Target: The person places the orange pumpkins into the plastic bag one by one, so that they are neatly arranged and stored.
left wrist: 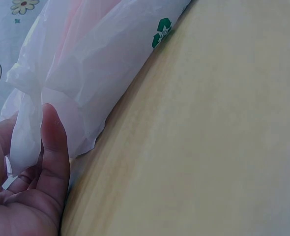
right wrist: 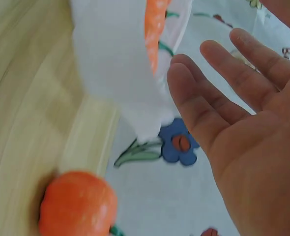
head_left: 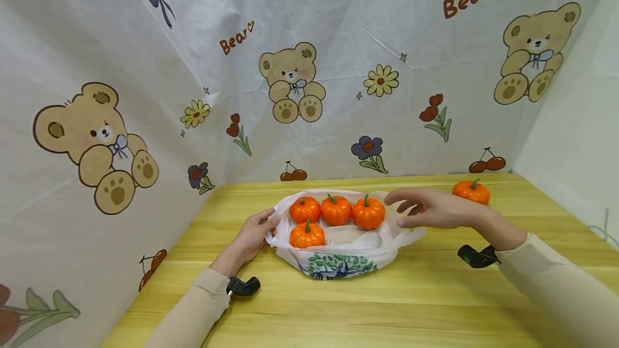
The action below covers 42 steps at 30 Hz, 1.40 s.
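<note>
A white plastic bag (head_left: pixel 333 259) with a green tree print lies open on the table, and several small orange toy pumpkins (head_left: pixel 336 210) sit inside it. At the bag's left end my left hand (head_left: pixel 254 234) holds its edge. In the left wrist view the bag's handle (left wrist: pixel 27 132) runs between thumb and fingers. My right hand (head_left: pixel 427 208) hovers at the bag's right rim, with nothing in its grasp. Its fingers (right wrist: pixel 194 98) are spread and loosely bent in the right wrist view. Beyond the right wrist, another toy pumpkin (head_left: pixel 471 192) rests on the table.
The wooden table (head_left: pixel 309 310) ends at the back against a hanging sheet (head_left: pixel 333 144) printed with bears and flowers. This sheet also runs along the left side. A plain white wall (head_left: pixel 570 176) stands at the right.
</note>
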Tool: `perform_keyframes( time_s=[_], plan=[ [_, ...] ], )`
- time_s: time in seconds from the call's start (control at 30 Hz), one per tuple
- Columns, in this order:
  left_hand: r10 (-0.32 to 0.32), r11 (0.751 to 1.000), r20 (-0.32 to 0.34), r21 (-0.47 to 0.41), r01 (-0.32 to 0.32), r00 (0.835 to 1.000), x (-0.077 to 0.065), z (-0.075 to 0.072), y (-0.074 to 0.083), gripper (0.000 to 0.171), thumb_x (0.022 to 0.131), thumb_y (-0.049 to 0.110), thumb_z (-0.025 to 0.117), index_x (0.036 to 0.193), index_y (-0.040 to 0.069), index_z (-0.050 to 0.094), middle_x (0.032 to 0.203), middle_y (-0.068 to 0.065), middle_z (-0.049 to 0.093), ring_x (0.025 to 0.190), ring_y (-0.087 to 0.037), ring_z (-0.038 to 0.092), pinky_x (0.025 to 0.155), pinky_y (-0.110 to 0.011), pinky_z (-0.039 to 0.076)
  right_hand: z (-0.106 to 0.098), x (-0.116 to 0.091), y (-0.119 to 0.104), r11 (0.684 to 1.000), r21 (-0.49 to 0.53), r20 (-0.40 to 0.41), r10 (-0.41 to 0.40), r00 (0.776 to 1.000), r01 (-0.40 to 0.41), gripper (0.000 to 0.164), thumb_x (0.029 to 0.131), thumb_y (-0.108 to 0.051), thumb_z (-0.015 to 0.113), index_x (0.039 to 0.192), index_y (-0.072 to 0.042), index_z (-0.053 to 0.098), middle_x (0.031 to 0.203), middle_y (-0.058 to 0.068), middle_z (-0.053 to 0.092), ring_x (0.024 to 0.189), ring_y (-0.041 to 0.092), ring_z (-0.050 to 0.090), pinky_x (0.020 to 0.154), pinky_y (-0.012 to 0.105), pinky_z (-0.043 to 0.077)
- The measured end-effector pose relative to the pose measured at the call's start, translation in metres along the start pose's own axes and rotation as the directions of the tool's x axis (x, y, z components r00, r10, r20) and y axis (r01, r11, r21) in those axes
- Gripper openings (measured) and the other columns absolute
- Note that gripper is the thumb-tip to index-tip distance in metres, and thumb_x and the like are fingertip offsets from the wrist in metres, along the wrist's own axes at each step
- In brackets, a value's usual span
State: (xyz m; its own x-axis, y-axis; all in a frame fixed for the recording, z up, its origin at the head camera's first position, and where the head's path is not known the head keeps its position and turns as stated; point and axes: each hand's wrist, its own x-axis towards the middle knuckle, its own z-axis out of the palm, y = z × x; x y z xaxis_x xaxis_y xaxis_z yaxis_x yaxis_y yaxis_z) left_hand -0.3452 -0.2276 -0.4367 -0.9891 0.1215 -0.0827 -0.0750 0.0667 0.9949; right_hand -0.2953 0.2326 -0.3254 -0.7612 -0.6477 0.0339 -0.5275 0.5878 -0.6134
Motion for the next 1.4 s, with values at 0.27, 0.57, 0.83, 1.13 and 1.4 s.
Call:
perform_keyframes(
  time_s=[0.27,0.57,0.83,1.13,1.4],
  plan=[
    [-0.005,1.0,0.0,-0.002,0.005,1.0,-0.001,-0.001,0.0,0.06,0.105,0.021,0.063,0.158,0.006,0.04,0.097,-0.005,0.057,0.071,-0.013,0.055,0.057,-0.022,0.048,-0.015,-0.019,0.021,0.997,-0.043,-0.145,0.05,0.988,-0.056,0.054,0.094,-0.037,0.076,0.141,-0.018,0.059,0.143,0.009,0.061,0.123,0.033,0.063,0.093,0.031,0.056],
    [0.002,1.0,0.007,-0.003,-0.002,1.0,0.001,-0.001,0.0,0.058,0.105,0.021,0.063,0.157,0.006,0.041,0.095,-0.005,0.057,0.071,-0.013,0.055,0.058,-0.023,0.049,-0.027,-0.034,0.048,0.991,-0.093,-0.283,0.062,0.957,-0.092,0.058,0.093,-0.029,0.079,0.144,-0.011,0.056,0.145,0.016,0.058,0.132,0.047,0.053,0.1,0.063,0.05],
    [0.004,1.0,0.011,-0.002,-0.004,1.0,0.001,-0.002,0.0,0.059,0.105,0.022,0.062,0.158,0.007,0.04,0.098,-0.006,0.056,0.072,-0.013,0.055,0.06,-0.023,0.049,-0.031,-0.037,0.084,0.992,-0.03,-0.332,0.102,0.938,-0.119,0.063,0.095,-0.026,0.076,0.147,-0.003,0.05,0.148,0.027,0.052,0.134,0.057,0.045,0.105,0.073,0.039],
    [0.004,1.0,0.005,-0.004,-0.004,1.0,0.001,-0.003,-0.001,0.059,0.105,0.021,0.062,0.158,0.006,0.04,0.096,-0.005,0.057,0.071,-0.013,0.056,0.058,-0.023,0.049,-0.022,-0.036,0.105,0.984,0.044,-0.356,0.176,0.918,-0.171,0.072,0.095,-0.033,0.076,0.151,-0.002,0.043,0.152,0.028,0.048,0.138,0.057,0.043,0.11,0.063,0.041],
    [0.0,1.0,0.005,0.003,0.0,1.0,0.0,-0.002,-0.001,0.061,0.104,0.022,0.063,0.158,0.007,0.039,0.1,-0.006,0.057,0.072,-0.014,0.056,0.059,-0.023,0.048,-0.008,-0.031,0.117,0.981,0.045,-0.355,0.192,0.915,-0.188,0.072,0.094,-0.032,0.078,0.15,-0.001,0.045,0.149,0.025,0.052,0.134,0.046,0.05,0.088,0.004,0.038]
  ],
)
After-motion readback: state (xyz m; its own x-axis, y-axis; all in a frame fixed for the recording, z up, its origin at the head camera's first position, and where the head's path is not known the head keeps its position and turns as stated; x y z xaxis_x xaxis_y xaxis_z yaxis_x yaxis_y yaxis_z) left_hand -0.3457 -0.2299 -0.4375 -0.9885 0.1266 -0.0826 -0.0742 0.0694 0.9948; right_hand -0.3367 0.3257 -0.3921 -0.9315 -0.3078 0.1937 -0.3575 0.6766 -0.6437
